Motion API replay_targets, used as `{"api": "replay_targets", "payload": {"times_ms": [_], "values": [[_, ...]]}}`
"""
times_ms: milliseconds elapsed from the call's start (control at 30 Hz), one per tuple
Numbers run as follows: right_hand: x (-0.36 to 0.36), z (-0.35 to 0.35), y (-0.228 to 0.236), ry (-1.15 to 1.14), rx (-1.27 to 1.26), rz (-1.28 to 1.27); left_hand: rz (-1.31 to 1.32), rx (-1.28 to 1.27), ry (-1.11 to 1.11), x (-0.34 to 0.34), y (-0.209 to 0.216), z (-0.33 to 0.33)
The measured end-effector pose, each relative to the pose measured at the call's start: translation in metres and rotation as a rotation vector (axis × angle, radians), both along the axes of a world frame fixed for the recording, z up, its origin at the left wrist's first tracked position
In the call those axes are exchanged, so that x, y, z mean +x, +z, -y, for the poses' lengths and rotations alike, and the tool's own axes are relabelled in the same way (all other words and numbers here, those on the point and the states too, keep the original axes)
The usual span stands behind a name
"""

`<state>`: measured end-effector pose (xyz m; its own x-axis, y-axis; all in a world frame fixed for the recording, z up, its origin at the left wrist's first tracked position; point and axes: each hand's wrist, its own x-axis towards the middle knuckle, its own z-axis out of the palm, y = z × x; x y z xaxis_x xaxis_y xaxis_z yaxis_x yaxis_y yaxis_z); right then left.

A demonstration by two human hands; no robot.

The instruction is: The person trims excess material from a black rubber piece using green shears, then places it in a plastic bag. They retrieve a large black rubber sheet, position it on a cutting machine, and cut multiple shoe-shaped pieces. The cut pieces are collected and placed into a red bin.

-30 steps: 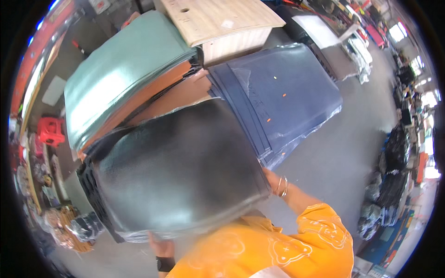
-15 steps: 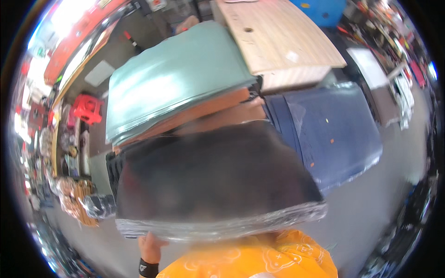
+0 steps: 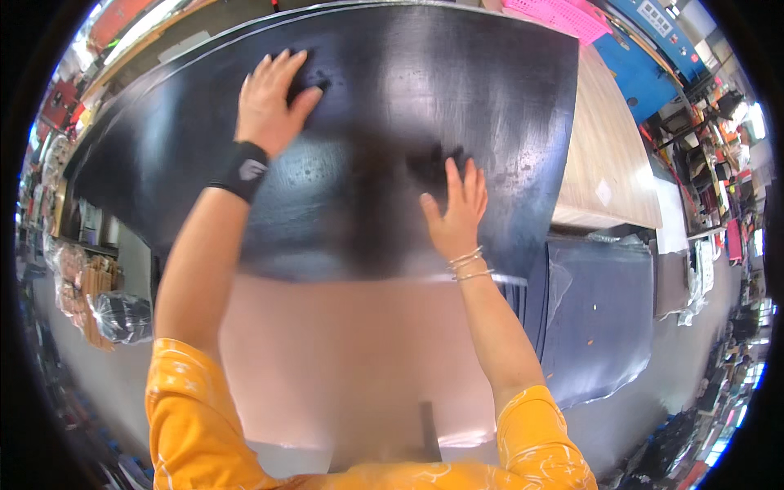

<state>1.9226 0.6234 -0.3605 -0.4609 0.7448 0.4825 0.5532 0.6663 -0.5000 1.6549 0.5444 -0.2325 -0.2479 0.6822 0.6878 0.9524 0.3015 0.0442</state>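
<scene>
Your left hand [image 3: 269,114] and right hand [image 3: 457,214] splay empty over a black sheet [image 3: 376,98], likely floppy, best gripped by edges outside them.

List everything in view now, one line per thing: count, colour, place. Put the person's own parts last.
Top sheet: one, black, centre and top
Lower sheet: one visible, pinkish tan, nearer the body
Sheet stack: one, dark blue, right
Wooden desk: one, light wood, upper right
Basket: one, pink, top right
Panel: one, blue, beyond the desk
Wrapped bundle: one, black in clear plastic, left
Clutter: too small to count, mixed colours, both rims
Wristband: one, black, left wrist
Bracelets: at least two, silvery, right wrist
Sleeves: two, orange, lower edge
Left hand: one, bare, over the top sheet
Right hand: one, bare, over the top sheet
</scene>
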Motion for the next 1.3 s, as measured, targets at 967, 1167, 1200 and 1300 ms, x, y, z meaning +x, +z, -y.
{"api": "replay_targets", "payload": {"times_ms": [967,1167,1200,1300], "values": [[0.088,0.066,0.002,-0.698,-0.616,-1.187,0.332,-0.552,0.17,-0.124,-0.184,-0.051],[0.035,-0.052,0.022,-0.678,-0.616,-0.983,0.423,-0.622,0.357,-0.143,-0.18,-0.1],[0.032,-0.06,0.021,-0.743,-0.376,-0.828,0.414,-0.596,0.367,-0.143,-0.183,-0.108],[0.018,-0.056,0.022,-0.23,0.32,-1.009,0.283,-0.545,0.498,-0.141,-0.191,-0.114]]}}
